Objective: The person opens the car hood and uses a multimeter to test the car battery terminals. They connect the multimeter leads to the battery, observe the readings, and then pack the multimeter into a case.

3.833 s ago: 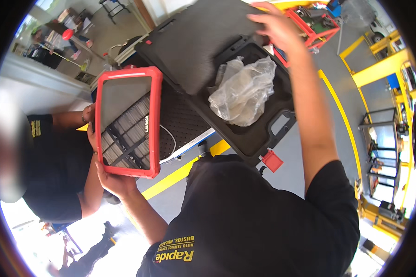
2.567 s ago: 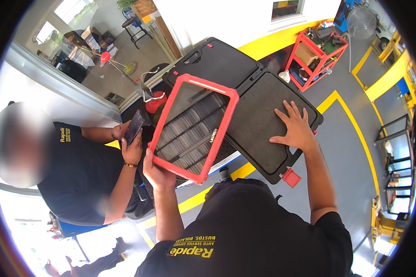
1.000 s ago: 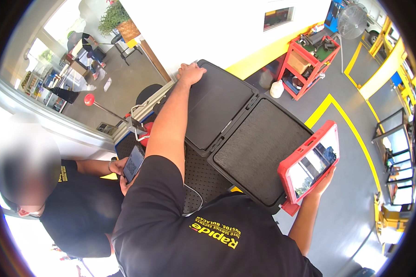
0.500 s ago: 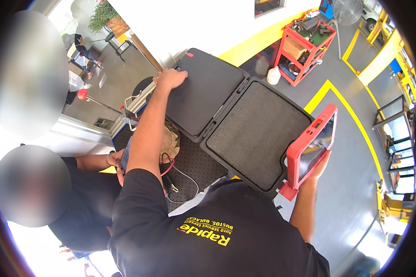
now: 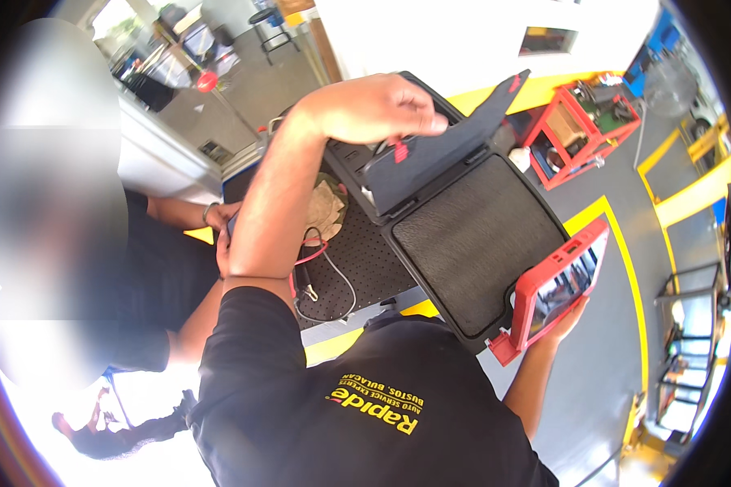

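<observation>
A black hard case (image 5: 495,321) lies unfolded before me, a textured dark pad (image 5: 471,235) in its right half. From its hinge a thin black panel (image 5: 439,166) with red tabs stands tilted up, uncovering part of the left half. My left hand (image 5: 374,107) is at the panel's upper edge, its fingers curled and closed there; the fingertips are partly hidden. In my right hand (image 5: 564,321) is a red-framed tablet (image 5: 564,280), tilted up beside the case's right edge. The fingers support it from its far side, and its screen carries reflections.
A black perforated bench top (image 5: 374,280) holds a cable with a clip (image 5: 309,292) and a tan crumpled glove-like item (image 5: 326,213). Close on my left, another person's hands (image 5: 219,223) hold a dark object. A red tool cart (image 5: 581,134) and a fan (image 5: 670,85) stand farther right.
The black panel, flat over the case's left half before, is now lifted and swung rightward with my left hand. The view has shifted. My right hand still holds the red tablet.
</observation>
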Tool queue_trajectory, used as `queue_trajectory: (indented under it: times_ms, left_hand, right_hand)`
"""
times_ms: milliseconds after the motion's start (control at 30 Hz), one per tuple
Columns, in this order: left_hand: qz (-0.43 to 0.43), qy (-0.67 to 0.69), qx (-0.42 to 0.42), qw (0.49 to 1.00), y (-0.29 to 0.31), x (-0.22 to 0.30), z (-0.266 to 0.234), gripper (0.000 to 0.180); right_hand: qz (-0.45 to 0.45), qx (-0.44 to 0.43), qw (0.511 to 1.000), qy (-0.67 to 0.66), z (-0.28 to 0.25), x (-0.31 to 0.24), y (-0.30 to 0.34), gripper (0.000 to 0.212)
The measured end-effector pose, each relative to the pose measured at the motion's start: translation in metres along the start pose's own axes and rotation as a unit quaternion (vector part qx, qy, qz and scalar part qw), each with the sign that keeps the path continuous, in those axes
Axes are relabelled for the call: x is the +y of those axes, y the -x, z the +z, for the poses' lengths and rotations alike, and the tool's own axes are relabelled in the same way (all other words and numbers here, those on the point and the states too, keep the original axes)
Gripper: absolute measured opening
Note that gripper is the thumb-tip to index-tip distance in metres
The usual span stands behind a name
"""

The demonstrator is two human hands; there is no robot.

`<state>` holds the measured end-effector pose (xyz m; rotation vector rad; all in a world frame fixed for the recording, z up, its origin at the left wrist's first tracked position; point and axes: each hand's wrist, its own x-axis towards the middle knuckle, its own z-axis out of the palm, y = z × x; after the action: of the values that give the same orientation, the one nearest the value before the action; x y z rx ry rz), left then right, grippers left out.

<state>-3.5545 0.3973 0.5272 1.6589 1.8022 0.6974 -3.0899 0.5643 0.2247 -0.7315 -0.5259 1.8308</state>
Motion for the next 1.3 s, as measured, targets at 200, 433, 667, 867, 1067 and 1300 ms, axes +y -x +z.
queue_trajectory:
  times_ms: [200,433,667,867,1067,1300]
  left_hand:
    - [-0.181,0.164,0.141,0.960,-0.045,-0.115,0.020,0.047]
    - [-0.210,-0.118,0.044,0.970,-0.064,-0.228,0.077,0.057]
    - [-0.192,-0.208,0.091,0.955,-0.047,-0.158,0.117,0.067]
    - [-0.323,-0.243,0.127,0.906,-0.075,-0.139,0.127,0.084]
    - [-0.258,0.050,0.155,0.952,-0.070,-0.212,0.107,0.073]
    - [-0.225,0.122,0.119,0.959,-0.064,-0.184,0.102,0.063]
  right_hand:
    - [0.002,0.010,1.000,0.014,-0.016,-0.011,-0.009,0.064]
    - [-0.024,0.065,0.993,0.096,-0.020,-0.014,-0.015,0.061]
    - [-0.037,0.133,0.988,0.072,0.011,-0.008,-0.001,0.067]
    - [-0.055,0.093,0.989,0.100,-0.023,-0.020,-0.007,0.069]
    - [-0.057,0.114,0.985,0.116,0.002,-0.008,-0.004,0.068]
    - [-0.069,0.099,0.990,0.072,0.001,-0.008,-0.004,0.065]
